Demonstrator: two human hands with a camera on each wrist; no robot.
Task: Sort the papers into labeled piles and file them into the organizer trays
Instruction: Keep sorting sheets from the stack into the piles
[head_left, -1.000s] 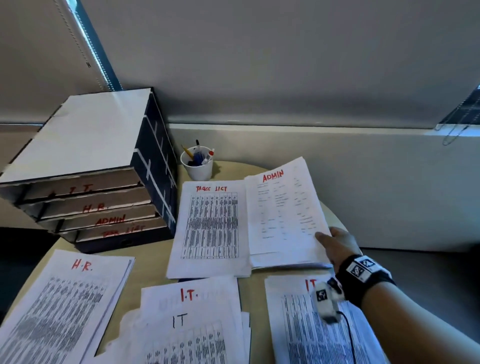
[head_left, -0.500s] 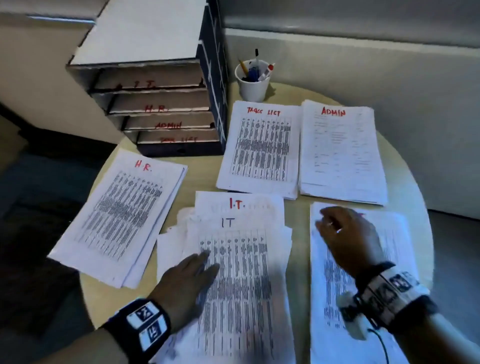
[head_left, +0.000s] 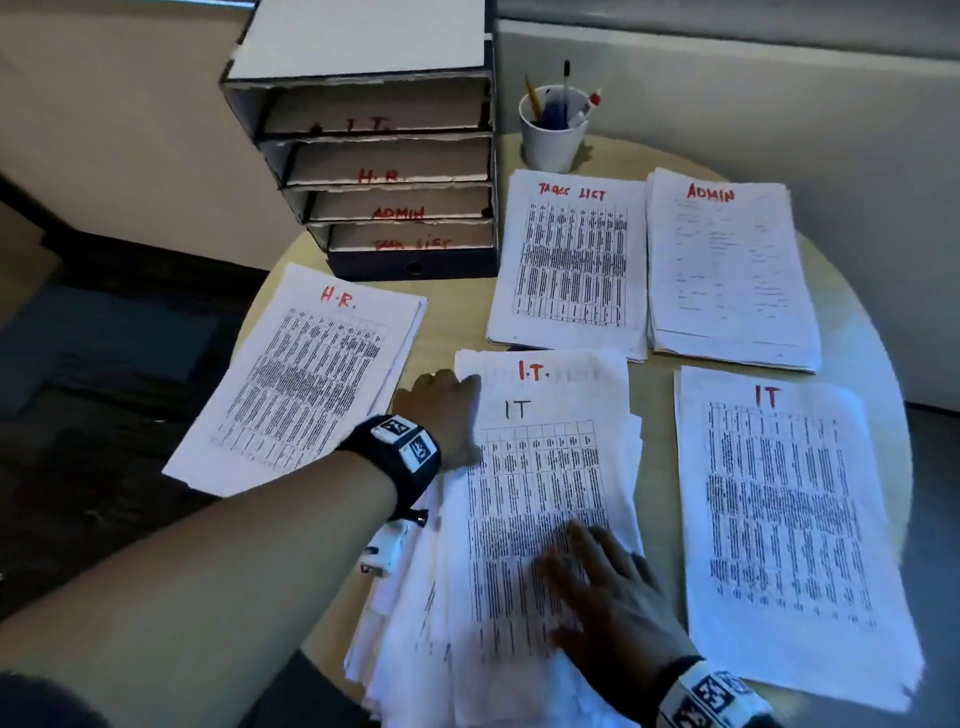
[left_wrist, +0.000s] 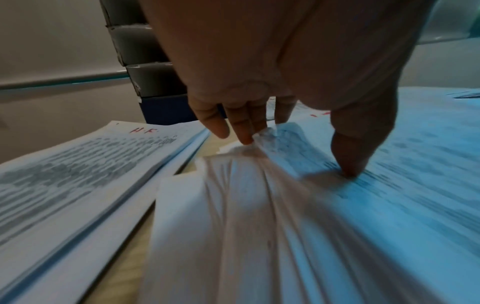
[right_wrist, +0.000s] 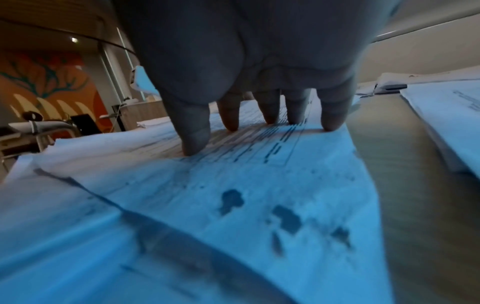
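table (head_left: 447, 332) round | on it: organizer (head_left: 410, 260), pen cup (head_left: 551, 143), five paper piles (head_left: 571, 270)

Dim, bluish light throughout; wrist views motion-blurred, stretched at edges.

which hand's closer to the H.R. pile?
Left. The left hand rests at the messy I.T. pile's left edge, just beside the H.R. pile. The right hand presses the I.T. pile's lower right, farther away.

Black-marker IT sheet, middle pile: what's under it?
Under the IT sheet: a sheet headed I.T. in red peeks out above, more fanned sheets at its left edge. Their count and headings are covered.
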